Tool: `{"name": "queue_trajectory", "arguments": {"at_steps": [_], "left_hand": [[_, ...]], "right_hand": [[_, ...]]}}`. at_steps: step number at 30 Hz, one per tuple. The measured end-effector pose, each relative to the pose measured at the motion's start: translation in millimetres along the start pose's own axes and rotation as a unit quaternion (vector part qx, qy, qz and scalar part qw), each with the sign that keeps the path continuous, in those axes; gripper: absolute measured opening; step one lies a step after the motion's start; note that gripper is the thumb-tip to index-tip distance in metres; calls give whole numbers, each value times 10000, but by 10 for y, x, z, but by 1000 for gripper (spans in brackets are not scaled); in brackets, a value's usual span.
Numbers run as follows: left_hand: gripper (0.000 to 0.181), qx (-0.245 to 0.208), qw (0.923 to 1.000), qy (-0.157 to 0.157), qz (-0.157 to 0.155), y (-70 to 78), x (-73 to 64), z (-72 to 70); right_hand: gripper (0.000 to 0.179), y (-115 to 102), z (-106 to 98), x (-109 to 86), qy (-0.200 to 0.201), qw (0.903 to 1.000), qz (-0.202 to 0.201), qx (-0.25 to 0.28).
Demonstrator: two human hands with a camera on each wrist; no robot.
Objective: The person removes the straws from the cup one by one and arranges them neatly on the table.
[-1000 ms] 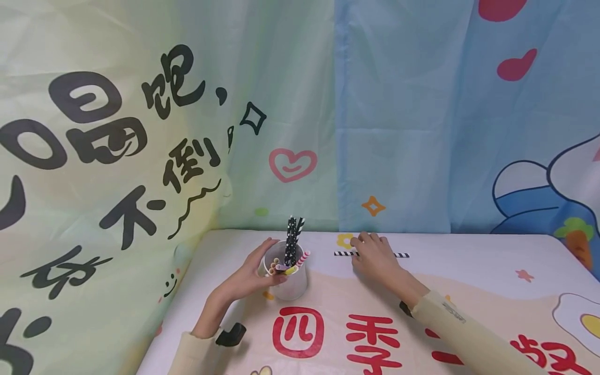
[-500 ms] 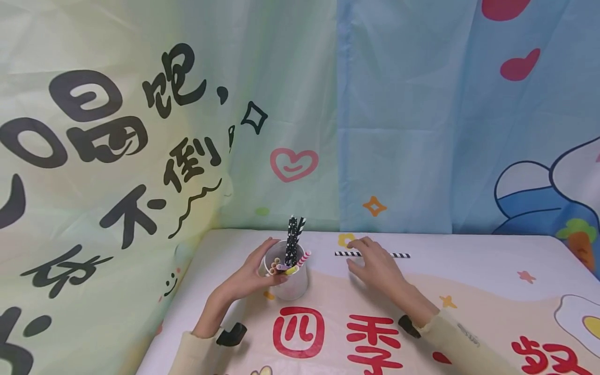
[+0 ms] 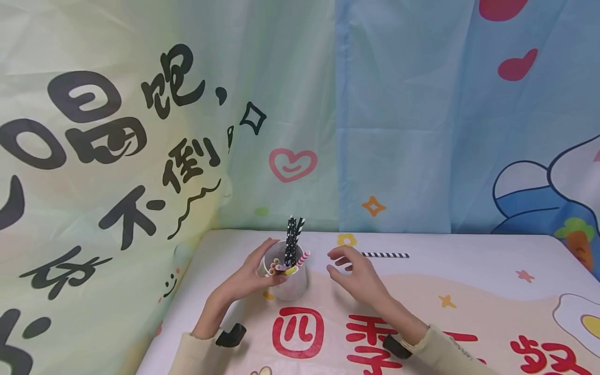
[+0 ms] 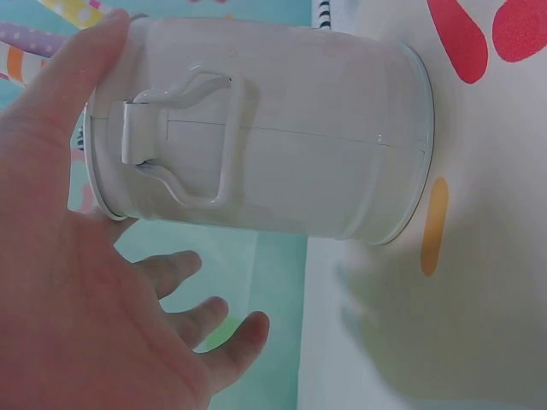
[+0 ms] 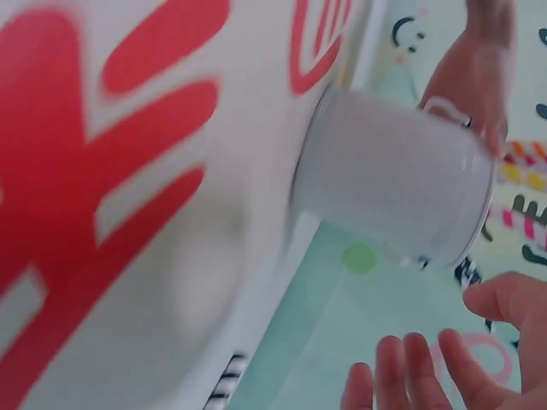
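Note:
A white metal bucket [image 3: 295, 289] with a small side handle [image 4: 231, 141] stands upright on the table. My left hand [image 3: 246, 276] grips its rim from the left, the thumb at the near side; in the left wrist view the other fingers spread away from the wall. Several paper straws lean inside: black dotted ones [image 3: 291, 242] stick up high, a pink striped straw [image 3: 303, 258] and a yellow one [image 3: 291, 270] sit lower. To the right, my right hand [image 3: 358, 276] hovers with fingers loosely bent and nothing in them. A black-and-white striped straw [image 3: 386, 255] lies behind it, its left part hidden.
The table [image 3: 492, 255] wears a printed cloth with red characters [image 3: 298, 332] and a fried-egg picture [image 3: 581, 317]. A printed curtain [image 3: 394, 156] hangs right behind its far edge, and another printed sheet [image 3: 117, 234] closes off the left side.
My right hand has come away from the striped straw on the table, moving left and nearer toward the bucket. The straw stays in place. My left hand keeps its hold on the bucket.

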State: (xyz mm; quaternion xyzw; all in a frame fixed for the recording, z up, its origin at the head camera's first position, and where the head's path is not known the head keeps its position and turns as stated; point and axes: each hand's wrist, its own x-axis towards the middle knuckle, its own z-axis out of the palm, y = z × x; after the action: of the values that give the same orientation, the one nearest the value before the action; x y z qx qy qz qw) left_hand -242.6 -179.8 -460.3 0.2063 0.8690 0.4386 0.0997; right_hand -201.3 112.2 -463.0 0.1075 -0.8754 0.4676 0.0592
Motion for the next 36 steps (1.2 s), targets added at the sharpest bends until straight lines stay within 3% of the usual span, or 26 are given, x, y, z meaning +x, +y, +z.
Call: {"name": "queue_trajectory", "arguments": {"at_steps": [9, 22, 36], "left_hand": [[82, -66, 10000, 1, 26, -11, 13, 11], [86, -92, 9999, -26, -36, -8, 13, 16], [86, -138, 9999, -56, 49, -25, 14, 10]], "right_hand": [[27, -204, 186, -43, 6, 9981, 74, 610], [30, -320, 410, 7, 367, 9958, -568, 614], [26, -308, 496, 65, 400, 9939, -896, 505]]}}
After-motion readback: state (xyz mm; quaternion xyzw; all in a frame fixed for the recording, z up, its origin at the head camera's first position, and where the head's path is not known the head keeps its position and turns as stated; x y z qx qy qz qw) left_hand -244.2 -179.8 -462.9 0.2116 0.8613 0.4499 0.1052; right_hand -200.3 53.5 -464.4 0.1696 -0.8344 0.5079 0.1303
